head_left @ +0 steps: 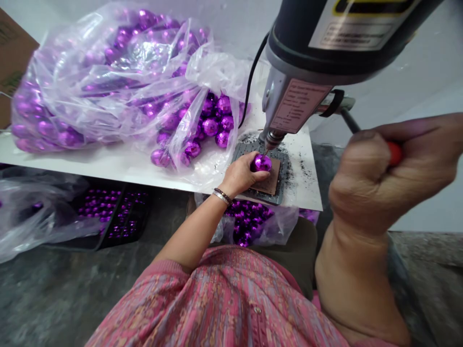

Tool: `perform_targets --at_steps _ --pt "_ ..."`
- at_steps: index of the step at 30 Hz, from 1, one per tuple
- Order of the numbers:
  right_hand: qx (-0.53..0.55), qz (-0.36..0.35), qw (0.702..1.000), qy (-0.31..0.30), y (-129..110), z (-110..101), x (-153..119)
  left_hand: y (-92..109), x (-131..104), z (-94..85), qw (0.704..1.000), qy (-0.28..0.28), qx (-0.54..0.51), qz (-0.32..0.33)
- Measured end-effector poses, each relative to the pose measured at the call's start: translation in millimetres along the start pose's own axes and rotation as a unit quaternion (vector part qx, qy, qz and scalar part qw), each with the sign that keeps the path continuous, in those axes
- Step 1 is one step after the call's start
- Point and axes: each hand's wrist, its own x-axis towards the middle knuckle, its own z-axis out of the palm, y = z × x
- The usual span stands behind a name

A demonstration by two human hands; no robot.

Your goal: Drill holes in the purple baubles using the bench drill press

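Observation:
Between the thumb and fingers of my left hand (240, 174) is a shiny purple faceted ball (262, 163). It sits over a brown square board (270, 182) on the dark base of a drill press (289, 91). The drill's chuck (274, 140) is right above the ball, and the thin bit reaches down to its top; whether it has gone in I cannot tell. My right hand (383, 168), raised at the right, is wrapped round the red-knobbed feed lever (352, 121) of the press. Most of the knob is hidden by my fingers.
A big clear plastic bag (108, 96) of purple balls covers the table's left side, with several balls spilling from its mouth. Dark shavings (298, 168) lie around the press base. A bag of purple balls (249, 221) and a black crate (126, 217) stand below. A black cable (249, 86) hangs behind.

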Motion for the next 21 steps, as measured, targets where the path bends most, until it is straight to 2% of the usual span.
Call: perform_targets --at_steps 8,14,21 --pt "0.040 -0.081 0.994 0.065 20 18 -12 0 1 0.9 1.000 0.004 0.010 0.004" --pt "0.057 -0.080 0.989 0.114 27 29 -20 4 -2 1.6 0.999 0.021 0.035 -0.014" --pt "0.074 -0.064 0.986 0.132 26 35 -25 9 -4 0.3 0.999 0.021 0.044 -0.022"
